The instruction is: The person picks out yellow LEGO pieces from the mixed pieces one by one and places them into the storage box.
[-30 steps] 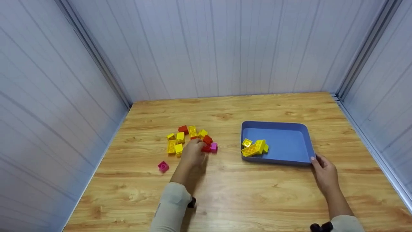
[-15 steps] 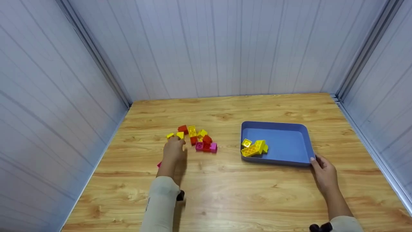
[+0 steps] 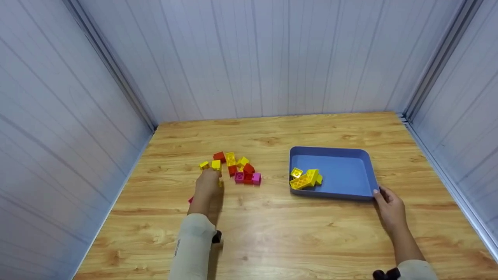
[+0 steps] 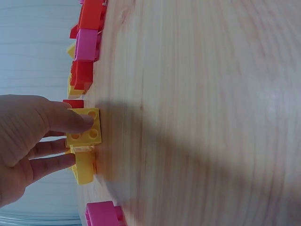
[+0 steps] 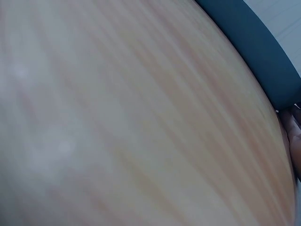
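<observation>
My left hand [image 3: 207, 183] is at the left side of the loose brick pile. In the left wrist view it pinches a yellow toy brick [image 4: 95, 135], the thumb over its studded face. Another yellow brick [image 4: 84, 167] lies right behind, near the fingertips. My right hand [image 3: 392, 210] holds the near right corner of a blue-grey tray [image 3: 342, 175], thumb on the rim; its other fingers are partly hidden. Several yellow bricks [image 3: 304, 181] lie in the tray's near left corner. The right wrist view shows mostly tabletop, with the tray's wall [image 5: 256, 47] at the upper right.
Red bricks [image 3: 249, 168], pink bricks [image 3: 239, 177] and yellow bricks [image 3: 230, 158] lie grouped left of the tray. A magenta brick [image 4: 102, 214] sits apart, nearer the front, mostly behind my left wrist in the head view. Pale panel walls [image 3: 264, 58] enclose the wooden table [image 3: 291, 241].
My left hand has moved left from the red and pink bricks to the yellow ones and now pinches one there. My right hand and the tray stay in place.
</observation>
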The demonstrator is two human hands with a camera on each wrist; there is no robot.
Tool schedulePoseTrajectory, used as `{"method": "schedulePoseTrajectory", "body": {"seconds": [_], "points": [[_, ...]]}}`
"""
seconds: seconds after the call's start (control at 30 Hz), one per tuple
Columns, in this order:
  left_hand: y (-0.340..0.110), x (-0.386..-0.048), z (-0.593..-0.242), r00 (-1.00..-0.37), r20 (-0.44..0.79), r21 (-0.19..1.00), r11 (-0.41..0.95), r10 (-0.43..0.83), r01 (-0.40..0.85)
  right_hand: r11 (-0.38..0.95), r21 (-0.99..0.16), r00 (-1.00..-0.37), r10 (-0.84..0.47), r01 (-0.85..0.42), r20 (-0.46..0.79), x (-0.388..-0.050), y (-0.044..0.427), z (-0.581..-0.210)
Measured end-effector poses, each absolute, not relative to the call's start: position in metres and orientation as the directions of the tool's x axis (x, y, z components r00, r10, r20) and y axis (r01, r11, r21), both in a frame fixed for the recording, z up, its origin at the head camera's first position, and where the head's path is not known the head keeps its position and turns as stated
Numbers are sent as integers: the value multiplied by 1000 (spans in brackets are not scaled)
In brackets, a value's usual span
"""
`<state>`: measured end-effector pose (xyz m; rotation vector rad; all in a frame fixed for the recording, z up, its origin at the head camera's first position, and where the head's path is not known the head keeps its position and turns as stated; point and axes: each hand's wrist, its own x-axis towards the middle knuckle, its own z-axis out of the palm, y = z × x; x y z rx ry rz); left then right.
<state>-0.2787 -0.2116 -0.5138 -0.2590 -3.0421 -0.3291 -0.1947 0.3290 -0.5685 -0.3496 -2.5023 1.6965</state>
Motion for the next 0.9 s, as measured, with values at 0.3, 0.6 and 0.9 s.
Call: {"method": "schedulePoseTrajectory", "body": {"seconds": [0.3,0.6,0.9], "points": [[-208,-275,-501,-984,67,195,965,166,176,379,-920,-968,253,104,-5,-194,328,-570],[-187,-263,-487,-975,64,234,947,213,222,359,-921,-968,243,152,-65,-194,329,-569],[-155,-257,-475,-937,134,181,921,324,345,344,-929,-971,231,135,-55,-195,330,-570]]}}
